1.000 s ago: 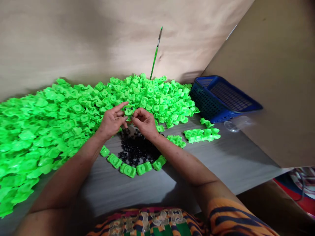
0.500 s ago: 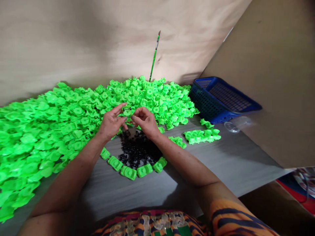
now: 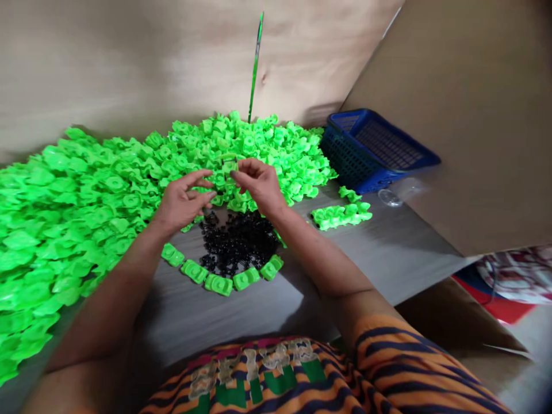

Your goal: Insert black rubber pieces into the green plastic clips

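My right hand pinches a small green plastic toy car body between thumb and fingertips, with dark parts showing at its edge. To its left my left hand is open, thumb and fingers apart, with nothing visible between them. Below both hands lies a heap of small black plastic parts, too fine to make out singly. Several green car bodies sit in a curved row along the near side of this heap. Behind the hands spreads a large pile of similar green pieces.
A blue plastic basket stands at the back right against a brown board. Near it are a group of green pieces and a clear round plastic item. A thin green strip rises against the back wall.
My left hand has come away from the green car body and moved left. The right hand now holds the piece alone. The whole view has shifted, with the table appearing higher and further left.
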{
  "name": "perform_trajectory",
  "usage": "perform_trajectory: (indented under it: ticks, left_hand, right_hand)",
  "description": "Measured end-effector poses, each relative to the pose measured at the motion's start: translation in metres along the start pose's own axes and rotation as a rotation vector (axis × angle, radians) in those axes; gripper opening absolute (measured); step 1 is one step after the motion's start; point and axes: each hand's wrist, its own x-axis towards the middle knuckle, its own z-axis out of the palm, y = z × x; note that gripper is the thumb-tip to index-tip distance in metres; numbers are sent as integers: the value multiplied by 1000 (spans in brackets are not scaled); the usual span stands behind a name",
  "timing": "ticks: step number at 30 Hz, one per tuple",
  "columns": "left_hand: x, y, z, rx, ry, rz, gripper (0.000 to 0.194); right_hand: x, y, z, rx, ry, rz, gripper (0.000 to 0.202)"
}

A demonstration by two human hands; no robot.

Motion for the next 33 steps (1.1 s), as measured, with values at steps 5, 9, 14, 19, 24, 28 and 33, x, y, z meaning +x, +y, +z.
perform_trajectory:
  ticks: [5, 9, 14, 19, 24, 28, 33]
  left_hand:
    - [-6, 3, -2, 695, -423, 44, 24]
    - [-14, 15, 7, 1051, -431, 72, 44]
    - [-15, 33, -23, 1234, -312, -37, 47]
    - [-12, 30, -29, 1299, -417, -146, 40]
    - [-12, 23, -7, 1386, -407, -101, 39]
    - [-16, 24, -14, 1393, -450, 9, 38]
    - [-12, 16, -23, 1368, -453, 34, 35]
  right_hand:
    - [5, -17, -15, -90, 53, -48, 38]
    - [1, -21, -11, -149, 45, -109, 34]
    - [1, -21, -10, -221, 67, -207, 33]
    - [1, -21, -12, -241, 53, -217, 29]
    - [-1, -20, -7, -261, 40, -217, 27]
    - [-2, -26, -5, -359, 61, -236, 16]
    - [1, -21, -39, -506, 88, -184, 11]
